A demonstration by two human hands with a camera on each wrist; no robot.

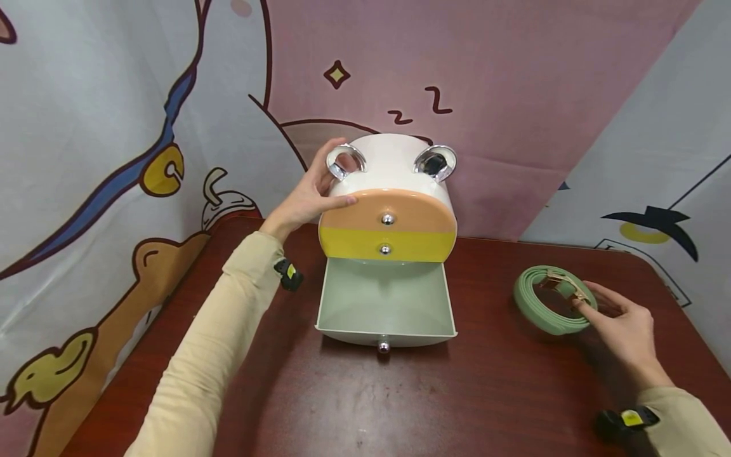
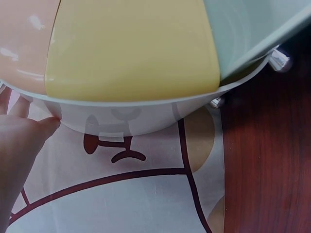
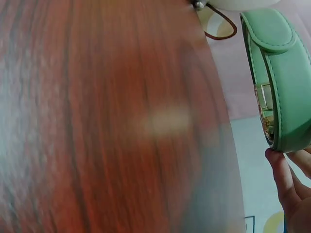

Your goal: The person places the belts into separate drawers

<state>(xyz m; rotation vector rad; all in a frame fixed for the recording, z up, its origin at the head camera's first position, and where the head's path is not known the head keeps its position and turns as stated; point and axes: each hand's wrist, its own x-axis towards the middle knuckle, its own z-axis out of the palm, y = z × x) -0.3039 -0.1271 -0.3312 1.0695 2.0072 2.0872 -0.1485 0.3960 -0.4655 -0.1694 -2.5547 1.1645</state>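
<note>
A rounded white drawer box (image 1: 391, 152) with two chrome ear-like loops stands on the table. Its orange top drawer (image 1: 354, 216) and yellow middle drawer (image 1: 348, 244) are closed, while the pale green bottom drawer (image 1: 385, 298) is pulled out and holds nothing. My left hand (image 1: 311, 193) rests on the box's upper left side, thumb at the front rim. Over the table's right part, my right hand (image 1: 625, 327) pinches a coiled green belt (image 1: 537, 308) by its right side. The belt's gold buckle (image 3: 266, 111) shows inside the coil in the right wrist view.
The dark red wooden table (image 1: 457, 406) carries the box near its back edge. Behind it hangs a printed cloth (image 1: 497, 82) with cartoon figures. The open drawer juts toward the front, its silver knob (image 1: 384, 346) foremost.
</note>
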